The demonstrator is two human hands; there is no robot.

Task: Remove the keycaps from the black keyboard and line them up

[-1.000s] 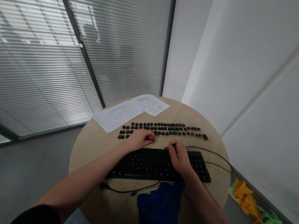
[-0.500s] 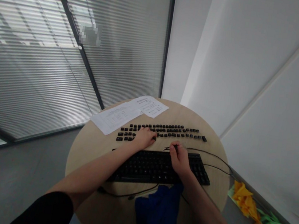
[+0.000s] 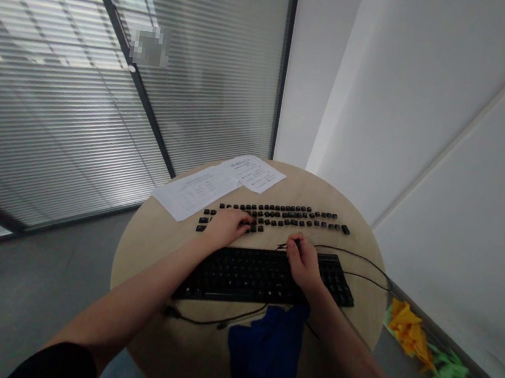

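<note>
Loose black keycaps (image 3: 293,222) lie in several rows across the round table. My left hand (image 3: 225,230) rests over the left part of the nearer rows, thumb and fingers apart, fingertips at the keycaps; whether one is pinched is hard to see. A black keyboard (image 3: 241,274) lies in front of the rows with many keys in place. Over its upper right edge, my right hand (image 3: 302,261) is closed round a small dark tool (image 3: 281,246) with thin prongs pointing left, mostly hidden in the fist; it looks like a keycap puller.
Printed paper sheets (image 3: 196,189) lie at the table's back left. A blue cloth (image 3: 265,355) hangs at the near edge, beside a black cable (image 3: 211,322). Another cable (image 3: 360,254) loops at the right. Orange paper (image 3: 408,330) and green paper (image 3: 448,376) lie on the floor.
My left hand has shifted left along the rows, uncovering a keycap where its fingertips were. My right hand stays nearly still with the tool. The view has tilted slightly.
</note>
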